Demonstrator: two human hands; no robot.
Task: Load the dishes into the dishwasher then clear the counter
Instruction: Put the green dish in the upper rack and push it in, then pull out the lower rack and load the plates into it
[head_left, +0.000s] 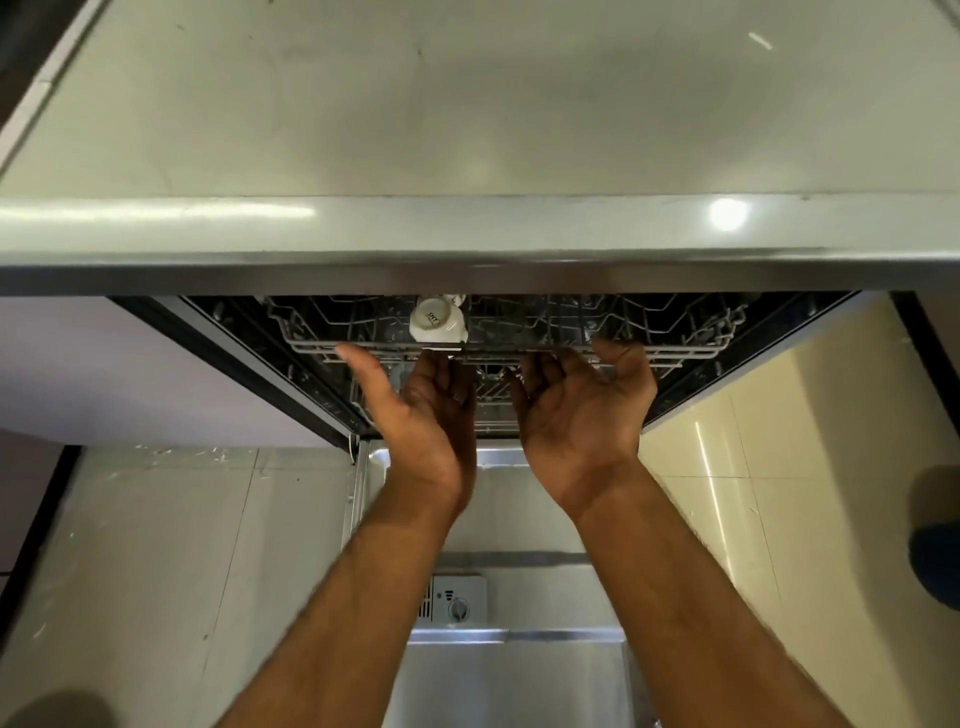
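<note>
Both bare forearms reach forward side by side, palms turned up and inward, the left hand (423, 410) with thumb spread out to the left and the right hand (582, 410) with its fingers loosely curled upward, the two hands just apart.

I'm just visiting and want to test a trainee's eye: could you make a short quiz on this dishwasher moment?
1. True or false: the white cup sits upside down in the upper rack.
2. Where do both hands reach? A) rack front B) countertop C) floor
3. Fill in: the dishwasher door is ____.

Key: 1 true; 2 A, the left hand and right hand are at the rack's front; 3 open.
</note>
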